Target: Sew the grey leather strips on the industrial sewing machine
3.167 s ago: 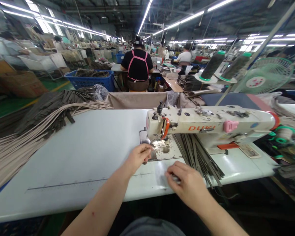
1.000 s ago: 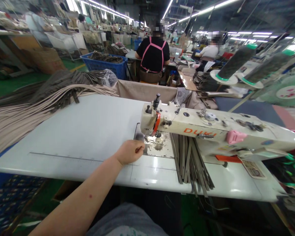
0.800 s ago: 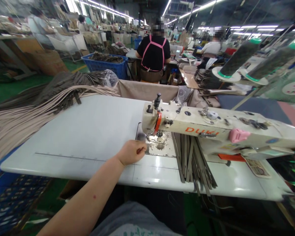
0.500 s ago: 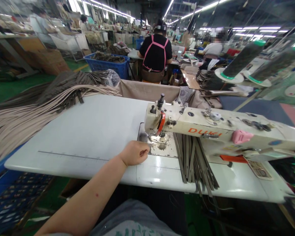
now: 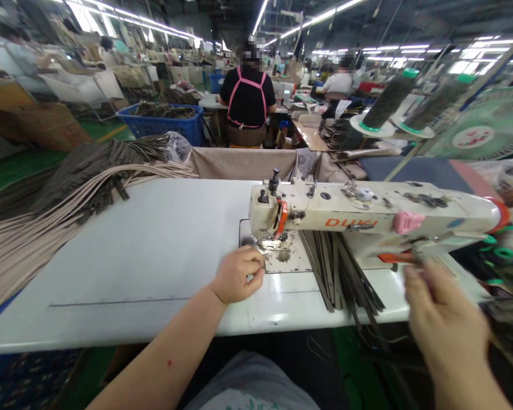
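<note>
My left hand [image 5: 240, 274] is closed in a pinch at the front left of the needle plate [image 5: 297, 261]. Whatever its fingers hold, if anything, is too small to make out. Just behind it stands the head of the white sewing machine [image 5: 308, 219]. My right hand [image 5: 447, 310], smeared by motion, is at the right near the orange lever [image 5: 395, 258]; I cannot tell whether it touches it. Between the hands, a bundle of dark grey-brown strips [image 5: 340, 273] lies under the machine arm and hangs over the table's front edge.
Beige straps [image 5: 34, 233] and dark strips [image 5: 81, 162] are heaped along the left side of the white table [image 5: 154, 245]. Two thread cones [image 5: 391, 101] stand at the back right, by a green fan [image 5: 483, 128]. A person [image 5: 248, 97] sits ahead, beside a blue basket [image 5: 166, 122].
My right hand has come into view at the right, near the orange lever. The left hand stays closed by the needle plate. The camera view has turned slightly right.
</note>
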A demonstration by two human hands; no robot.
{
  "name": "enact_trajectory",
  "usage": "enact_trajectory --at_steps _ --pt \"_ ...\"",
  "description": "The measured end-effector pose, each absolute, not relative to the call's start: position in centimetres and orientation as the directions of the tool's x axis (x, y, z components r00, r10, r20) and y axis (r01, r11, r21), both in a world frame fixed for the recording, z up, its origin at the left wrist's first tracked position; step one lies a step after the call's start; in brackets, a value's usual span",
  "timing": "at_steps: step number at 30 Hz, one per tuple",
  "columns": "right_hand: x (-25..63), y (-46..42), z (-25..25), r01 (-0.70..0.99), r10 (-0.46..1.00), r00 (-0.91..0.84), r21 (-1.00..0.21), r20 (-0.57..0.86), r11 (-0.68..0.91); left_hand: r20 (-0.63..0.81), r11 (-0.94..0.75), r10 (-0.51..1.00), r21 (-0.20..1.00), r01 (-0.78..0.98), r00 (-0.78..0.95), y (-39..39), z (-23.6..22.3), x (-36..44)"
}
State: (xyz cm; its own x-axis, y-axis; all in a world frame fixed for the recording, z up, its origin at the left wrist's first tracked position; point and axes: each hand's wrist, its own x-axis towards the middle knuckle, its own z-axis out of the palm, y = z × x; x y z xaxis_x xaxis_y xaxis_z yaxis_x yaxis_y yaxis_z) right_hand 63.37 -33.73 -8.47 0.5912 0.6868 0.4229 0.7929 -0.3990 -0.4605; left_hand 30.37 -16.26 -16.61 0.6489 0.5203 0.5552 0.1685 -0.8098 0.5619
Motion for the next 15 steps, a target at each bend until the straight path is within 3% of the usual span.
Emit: enact_trajectory --at_steps 3,6,8,12,15 --pt "54.5 -32.9 -11.1 0.712 0.907 0.42 -0.623 0.011 -0.322 0.589 -0.754 0.635 0.615 0.232 0.5 -16.0 -16.9 29.9" --pt "50.3 -30.9 -12.4 0.72 0.955 0.286 -0.64 -0.081 -0.27 0.547 -0.626 0.773 0.739 0.248 0.32 -15.8 -17.0 29.3" --pt "48.6 -29.4 -12.5 0.795 0.964 0.239 -0.547 -0.113 -0.261 0.487 -0.539 0.836 0.815 0.211 0.253 -15.7 -16.9 28.9" --pt "45.1 -26.5 -11.7 0.942 0.949 0.23 -0.196 -0.214 -0.273 0.439 -0.475 0.871 0.866 0.156 0.219 -15.8 -16.7 28.6" --pt "42.9 -24.7 -11.4 0.961 0.949 0.229 -0.104 -0.219 -0.256 0.435 -0.464 0.879 0.874 0.146 0.192 -15.6 -16.9 28.6"
